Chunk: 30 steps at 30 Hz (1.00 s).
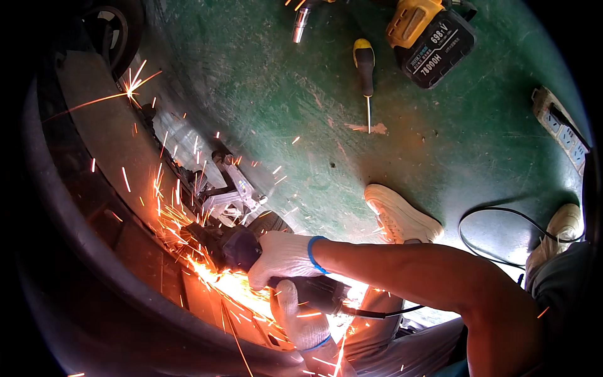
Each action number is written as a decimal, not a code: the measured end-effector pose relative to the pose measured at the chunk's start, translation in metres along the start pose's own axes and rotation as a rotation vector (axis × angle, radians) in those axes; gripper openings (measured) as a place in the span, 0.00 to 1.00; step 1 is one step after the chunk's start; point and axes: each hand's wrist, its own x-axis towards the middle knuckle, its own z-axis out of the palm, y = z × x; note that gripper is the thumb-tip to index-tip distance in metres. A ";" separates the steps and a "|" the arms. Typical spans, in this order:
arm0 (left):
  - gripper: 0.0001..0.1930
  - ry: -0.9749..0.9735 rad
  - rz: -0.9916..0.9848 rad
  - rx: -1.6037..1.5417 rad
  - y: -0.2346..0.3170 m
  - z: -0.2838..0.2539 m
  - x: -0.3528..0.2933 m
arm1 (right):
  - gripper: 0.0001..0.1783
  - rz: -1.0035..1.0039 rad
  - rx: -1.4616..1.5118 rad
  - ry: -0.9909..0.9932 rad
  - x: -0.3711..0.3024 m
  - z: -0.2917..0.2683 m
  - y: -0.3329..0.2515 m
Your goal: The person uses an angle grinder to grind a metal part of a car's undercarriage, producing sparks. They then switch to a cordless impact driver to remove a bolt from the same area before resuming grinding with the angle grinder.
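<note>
A dark angle grinder [319,293] is held low against the underside of a car-like body, its cord trailing from the back end. My right hand [289,256], in a white knit glove with a blue cuff, is closed over the grinder near its head. Below it, my left hand [304,317], gloved the same way, grips the body, with its thumb upright along it. Bright orange sparks [235,286] spray from the head along the brownish sill panel [103,119]. The glare and sparks hide the disc and the contact point.
A metal scissor jack [235,191] stands beside the panel. On the green floor lie a yellow-black screwdriver [365,69], a cordless tool with a battery [433,47], a chrome socket [301,25] and a power strip [561,131]. A black cable [465,220] loops near my shoes [401,213].
</note>
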 end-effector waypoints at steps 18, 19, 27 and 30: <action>0.42 -0.021 0.001 0.072 -0.001 0.002 0.000 | 0.21 0.033 -0.082 0.007 -0.004 -0.003 -0.006; 0.42 -0.040 -0.003 0.076 -0.001 -0.002 0.002 | 0.21 0.025 -0.100 0.021 -0.004 -0.004 -0.007; 0.38 -0.037 0.029 0.031 0.000 0.007 0.005 | 0.20 0.024 -0.090 0.028 -0.012 -0.005 -0.015; 0.37 0.038 0.059 0.065 -0.004 0.002 0.003 | 0.20 0.024 -0.088 -0.001 -0.010 -0.005 -0.014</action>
